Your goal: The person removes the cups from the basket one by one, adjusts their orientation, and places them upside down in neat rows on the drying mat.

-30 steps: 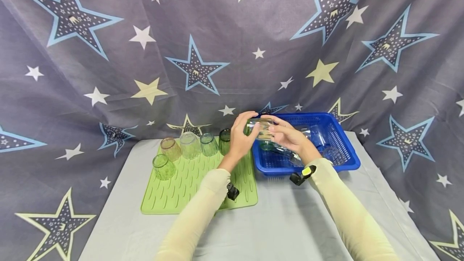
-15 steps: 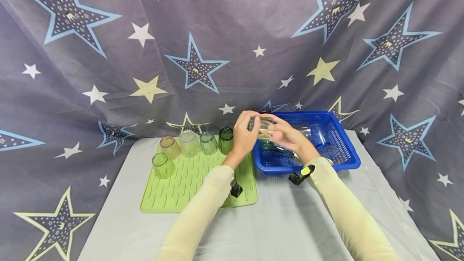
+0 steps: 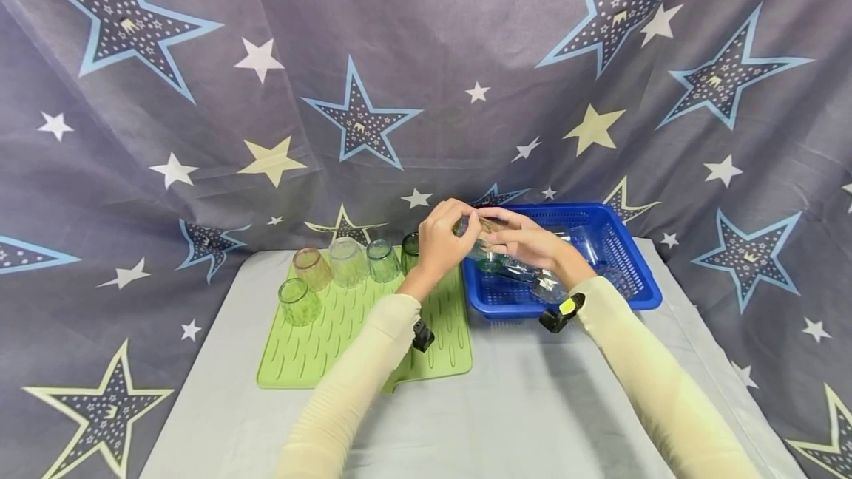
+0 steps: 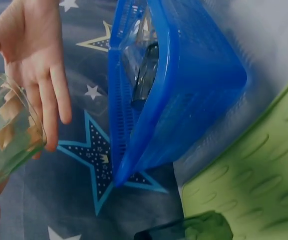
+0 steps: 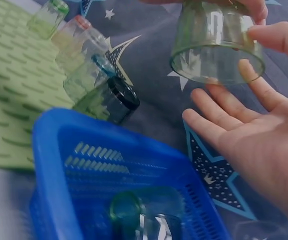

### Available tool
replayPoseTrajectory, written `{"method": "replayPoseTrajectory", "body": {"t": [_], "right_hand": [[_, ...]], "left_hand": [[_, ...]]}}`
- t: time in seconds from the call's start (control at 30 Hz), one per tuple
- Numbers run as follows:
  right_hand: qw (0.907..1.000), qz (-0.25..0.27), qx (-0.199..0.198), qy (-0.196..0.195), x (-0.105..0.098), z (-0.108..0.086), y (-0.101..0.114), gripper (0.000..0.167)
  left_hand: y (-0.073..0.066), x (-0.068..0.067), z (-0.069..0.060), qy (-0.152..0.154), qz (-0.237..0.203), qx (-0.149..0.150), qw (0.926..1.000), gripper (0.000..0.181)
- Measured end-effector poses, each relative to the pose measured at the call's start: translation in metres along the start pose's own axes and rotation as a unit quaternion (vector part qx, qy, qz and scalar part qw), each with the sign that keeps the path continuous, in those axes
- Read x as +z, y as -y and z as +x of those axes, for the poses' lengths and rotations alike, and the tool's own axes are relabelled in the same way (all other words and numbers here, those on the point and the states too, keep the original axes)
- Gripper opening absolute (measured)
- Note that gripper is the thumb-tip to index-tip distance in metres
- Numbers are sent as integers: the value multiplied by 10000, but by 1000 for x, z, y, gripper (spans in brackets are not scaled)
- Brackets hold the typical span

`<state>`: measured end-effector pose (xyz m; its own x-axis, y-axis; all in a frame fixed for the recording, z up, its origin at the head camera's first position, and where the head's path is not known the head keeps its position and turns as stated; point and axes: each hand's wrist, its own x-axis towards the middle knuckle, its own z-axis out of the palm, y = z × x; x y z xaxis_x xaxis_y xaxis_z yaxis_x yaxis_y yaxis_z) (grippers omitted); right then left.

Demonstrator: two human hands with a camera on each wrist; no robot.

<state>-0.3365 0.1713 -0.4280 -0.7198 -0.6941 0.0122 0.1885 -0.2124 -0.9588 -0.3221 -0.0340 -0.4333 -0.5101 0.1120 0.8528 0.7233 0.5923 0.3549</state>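
A pale greenish clear glass (image 5: 216, 35) is up in the air between my hands, above the left end of the blue basket. My left hand (image 3: 444, 239) grips it round its base. In the right wrist view its rim faces down toward my right hand (image 5: 253, 110). The right thumb and forefinger lie at the glass's side and rim, the other fingers stretched out nearly straight. Several glasses stand upside-down or tilted on the green mat: light green (image 3: 299, 303), amber (image 3: 312, 269), clear (image 3: 347, 263), teal (image 3: 383, 262) and dark green (image 3: 410, 247), partly behind my left hand.
The ribbed green drying mat (image 3: 319, 350) lies left on the white-covered table (image 3: 506, 390). To its right stands the blue basket (image 3: 648, 301) with several clear and green glasses (image 5: 146, 210) inside. A star-printed cloth (image 3: 399, 35) hangs behind.
The glass has tilted between my hands, with my left hand turning at its base. My right fingers have loosened and straightened around it. The glasses on the mat have stayed in place.
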Motion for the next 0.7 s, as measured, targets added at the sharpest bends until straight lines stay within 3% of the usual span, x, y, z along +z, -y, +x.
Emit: {"method": "replayPoseTrajectory", "body": {"t": [0.17,0.4,0.57,0.7], "right_hand": [[9954,-933,203,-64,-4,1,14,54],[9784,-1967,608,-181,-11,0,33,55],[9552,-2783,963,-312,-13,-1,40,52],[9303,-3447,1210,-332,-13,-2,43,54]], "left_hand": [[6,-9,2,163,498,392,9979,15],[19,-21,-2,383,1138,909,9886,15],[30,-30,-6,570,1542,1170,9794,16],[40,-39,-12,691,1770,1190,9745,19]]}}
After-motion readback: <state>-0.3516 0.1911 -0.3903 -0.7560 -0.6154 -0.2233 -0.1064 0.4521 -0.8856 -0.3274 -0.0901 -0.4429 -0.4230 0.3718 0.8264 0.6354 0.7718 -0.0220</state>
